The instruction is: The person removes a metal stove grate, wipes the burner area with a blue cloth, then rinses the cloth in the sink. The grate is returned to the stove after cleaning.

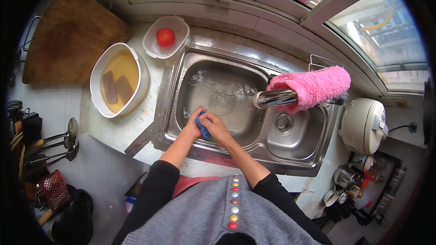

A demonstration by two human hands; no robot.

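Note:
Over the near left part of the large steel sink basin (224, 85), my left hand (194, 122) and my right hand (215, 127) meet around a bunched blue cloth (203, 126). Both hands grip it, and part of it is hidden between the fingers. Water lies in the basin below. A chrome faucet (277, 98) points left over the basin, its rear part hidden by a fluffy pink cloth (316, 83). To the right is a smaller steel basin (295, 141) with a drain strainer (284, 123).
Left of the sink, a white tub (144, 85) holds a yellowish basket and two brownish slabs in liquid. A white colander (155, 49) holds a tomato (166, 38). A wooden cutting board (71, 37) stands at the far left. A rice cooker (362, 126) sits at the right.

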